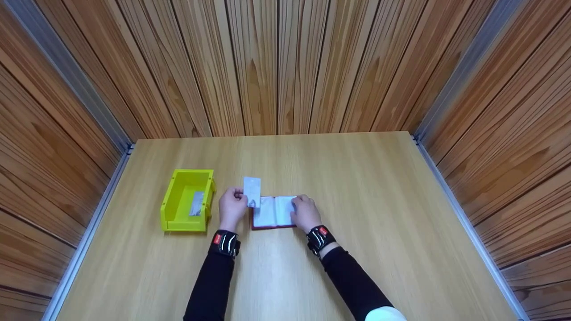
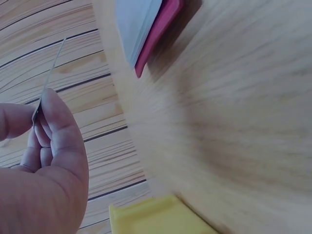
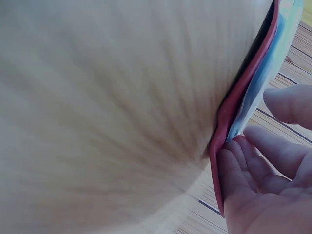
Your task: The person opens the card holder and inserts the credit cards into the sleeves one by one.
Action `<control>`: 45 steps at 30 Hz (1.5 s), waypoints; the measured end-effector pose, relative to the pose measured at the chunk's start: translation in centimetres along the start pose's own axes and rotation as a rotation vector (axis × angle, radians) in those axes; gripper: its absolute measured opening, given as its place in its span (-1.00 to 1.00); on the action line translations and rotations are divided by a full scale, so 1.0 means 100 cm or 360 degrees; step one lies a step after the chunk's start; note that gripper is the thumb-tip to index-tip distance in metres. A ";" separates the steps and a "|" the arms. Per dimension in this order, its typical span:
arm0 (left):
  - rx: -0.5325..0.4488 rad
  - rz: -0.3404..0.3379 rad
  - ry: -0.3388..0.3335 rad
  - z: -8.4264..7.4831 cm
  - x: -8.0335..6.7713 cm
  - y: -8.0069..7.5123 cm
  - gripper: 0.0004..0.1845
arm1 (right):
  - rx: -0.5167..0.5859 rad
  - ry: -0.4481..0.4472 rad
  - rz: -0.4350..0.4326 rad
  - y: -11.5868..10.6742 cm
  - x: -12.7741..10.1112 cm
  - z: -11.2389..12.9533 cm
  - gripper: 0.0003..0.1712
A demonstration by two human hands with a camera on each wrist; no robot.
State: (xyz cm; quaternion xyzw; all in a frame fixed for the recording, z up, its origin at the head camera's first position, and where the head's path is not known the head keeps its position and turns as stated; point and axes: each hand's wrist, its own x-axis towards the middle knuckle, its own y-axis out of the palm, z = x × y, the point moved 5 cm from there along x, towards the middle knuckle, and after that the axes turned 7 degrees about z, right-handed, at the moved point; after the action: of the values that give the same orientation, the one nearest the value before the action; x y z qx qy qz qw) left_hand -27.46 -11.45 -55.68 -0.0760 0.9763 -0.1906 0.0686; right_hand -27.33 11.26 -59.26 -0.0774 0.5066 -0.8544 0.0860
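Head view, card [image 1: 252,189] pinched in left hand [image 1: 232,206]

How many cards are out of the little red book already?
One card already lies in the yellow bin. The left hand pinches another card upright, just off the red card holder. The right hand rests on the open holder. How many remain inside cannot be seen.

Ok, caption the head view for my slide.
Left hand pinches a white card above an open red card holder; right hand steadies it.
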 end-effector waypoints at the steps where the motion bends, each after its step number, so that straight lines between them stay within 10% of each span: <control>1: 0.0015 -0.0018 0.0026 0.000 -0.001 0.000 -0.79 | 0.0007 -0.0008 -0.0001 0.000 0.000 0.000 -0.62; 16: 0.0013 0.0038 0.0076 0.005 -0.009 0.018 -0.85 | 0.0156 -0.0027 -0.0047 -0.004 -0.001 0.012 -0.60; 31: -0.0023 0.0164 0.0237 0.002 -0.018 0.040 -0.86 | 0.0999 0.0045 0.0104 0.000 0.005 0.025 -0.59; 45: -0.0005 0.0202 0.0258 0.000 -0.020 0.046 -0.84 | 0.1008 0.0134 0.0059 -0.002 0.006 0.022 -0.62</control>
State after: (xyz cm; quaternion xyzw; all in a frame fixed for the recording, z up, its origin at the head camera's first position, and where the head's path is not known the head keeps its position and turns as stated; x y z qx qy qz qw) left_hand -26.07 -6.86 -57.23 0.0015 0.9818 -0.1899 0.0013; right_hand -27.44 9.30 -58.03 -0.0022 0.2198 -0.9703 0.1005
